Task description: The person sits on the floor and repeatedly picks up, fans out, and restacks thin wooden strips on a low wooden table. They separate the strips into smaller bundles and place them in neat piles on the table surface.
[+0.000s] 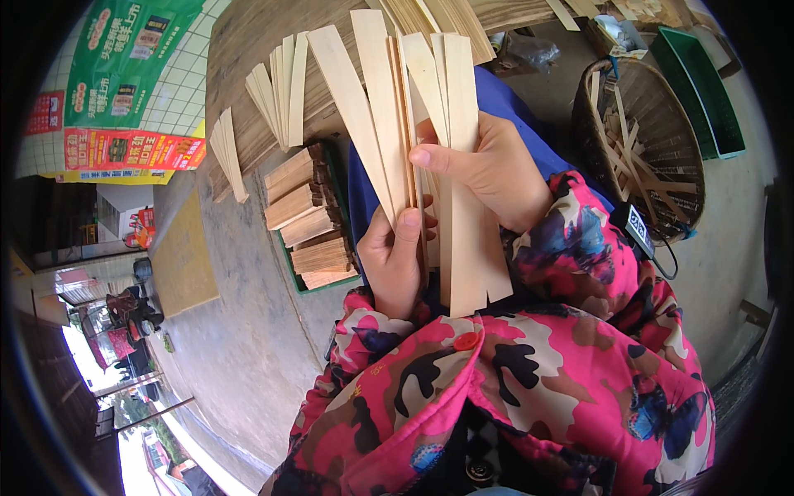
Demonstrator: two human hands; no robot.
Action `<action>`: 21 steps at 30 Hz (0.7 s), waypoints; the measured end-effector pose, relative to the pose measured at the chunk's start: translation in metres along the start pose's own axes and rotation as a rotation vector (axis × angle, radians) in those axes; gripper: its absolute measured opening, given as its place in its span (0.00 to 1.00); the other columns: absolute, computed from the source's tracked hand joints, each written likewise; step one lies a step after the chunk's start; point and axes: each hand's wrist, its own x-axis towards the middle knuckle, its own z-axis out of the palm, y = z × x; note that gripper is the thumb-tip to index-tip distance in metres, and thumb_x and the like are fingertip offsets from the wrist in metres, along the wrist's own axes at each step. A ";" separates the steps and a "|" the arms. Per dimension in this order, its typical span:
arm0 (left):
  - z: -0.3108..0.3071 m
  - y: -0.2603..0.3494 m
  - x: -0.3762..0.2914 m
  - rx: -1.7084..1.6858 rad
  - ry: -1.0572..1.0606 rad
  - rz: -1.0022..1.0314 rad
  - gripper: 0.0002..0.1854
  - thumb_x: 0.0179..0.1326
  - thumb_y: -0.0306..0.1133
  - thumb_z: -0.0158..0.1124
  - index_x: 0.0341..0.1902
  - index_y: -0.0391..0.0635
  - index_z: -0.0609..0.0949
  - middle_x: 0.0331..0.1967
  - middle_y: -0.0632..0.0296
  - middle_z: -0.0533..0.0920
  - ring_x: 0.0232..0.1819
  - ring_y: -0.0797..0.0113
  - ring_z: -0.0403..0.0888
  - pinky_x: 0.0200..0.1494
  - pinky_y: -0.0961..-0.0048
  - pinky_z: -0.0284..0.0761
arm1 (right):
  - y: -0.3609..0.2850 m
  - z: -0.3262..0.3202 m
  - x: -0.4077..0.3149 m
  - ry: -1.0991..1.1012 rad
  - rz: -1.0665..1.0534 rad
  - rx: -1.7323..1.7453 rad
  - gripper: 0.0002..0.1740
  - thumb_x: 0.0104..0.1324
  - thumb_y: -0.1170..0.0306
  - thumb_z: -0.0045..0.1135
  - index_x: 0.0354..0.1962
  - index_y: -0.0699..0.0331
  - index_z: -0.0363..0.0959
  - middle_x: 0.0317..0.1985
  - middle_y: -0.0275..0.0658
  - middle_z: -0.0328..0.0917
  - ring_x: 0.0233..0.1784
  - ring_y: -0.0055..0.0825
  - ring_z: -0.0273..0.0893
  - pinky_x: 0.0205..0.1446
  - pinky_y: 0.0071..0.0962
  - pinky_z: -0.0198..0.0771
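Note:
My left hand [397, 260] grips a fan of thin, pale wooden strips [353, 105] near their lower ends, its thumb pressed across them. A second bunch of wooden strips [466, 235] is in my right hand [490, 167], the longer pieces hanging down towards my jacket. My right thumb reaches over to the edge of the left-hand strips. Some of my fingers are hidden behind the wood. Both bunches stand side by side above my lap, their upper ends spread apart.
Fanned strips [279, 93] lie on a wooden table [322, 118]. Below its edge, a green crate [302, 285] holds stacked bundles of strips. At right stand a woven basket [667, 130] with loose strips inside and a green plastic bin [695, 87].

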 end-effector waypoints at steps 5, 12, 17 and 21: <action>0.001 0.000 -0.001 0.073 -0.007 0.055 0.15 0.63 0.37 0.54 0.44 0.35 0.76 0.31 0.63 0.79 0.30 0.79 0.73 0.34 0.81 0.69 | 0.005 0.000 0.002 0.023 -0.035 -0.072 0.14 0.55 0.72 0.61 0.38 0.70 0.71 0.33 0.35 0.76 0.33 0.18 0.73 0.37 0.20 0.70; -0.001 0.001 0.001 0.004 -0.011 0.068 0.14 0.64 0.36 0.52 0.43 0.35 0.76 0.30 0.65 0.78 0.29 0.81 0.70 0.33 0.83 0.66 | 0.001 -0.004 0.003 0.000 -0.013 -0.079 0.13 0.56 0.72 0.60 0.37 0.69 0.71 0.32 0.34 0.76 0.33 0.16 0.73 0.36 0.19 0.70; -0.003 -0.003 0.001 0.107 0.042 0.062 0.10 0.62 0.31 0.53 0.37 0.35 0.77 0.23 0.72 0.73 0.25 0.85 0.63 0.27 0.86 0.60 | 0.001 -0.006 0.002 0.028 0.000 -0.080 0.09 0.55 0.72 0.61 0.33 0.67 0.72 0.28 0.32 0.75 0.30 0.15 0.71 0.37 0.18 0.67; -0.003 -0.008 0.001 0.198 0.077 0.117 0.08 0.61 0.29 0.55 0.34 0.36 0.77 0.19 0.74 0.70 0.22 0.86 0.60 0.24 0.86 0.58 | -0.002 -0.014 0.003 0.021 0.045 -0.173 0.09 0.54 0.75 0.59 0.33 0.70 0.73 0.29 0.33 0.75 0.31 0.17 0.70 0.36 0.19 0.67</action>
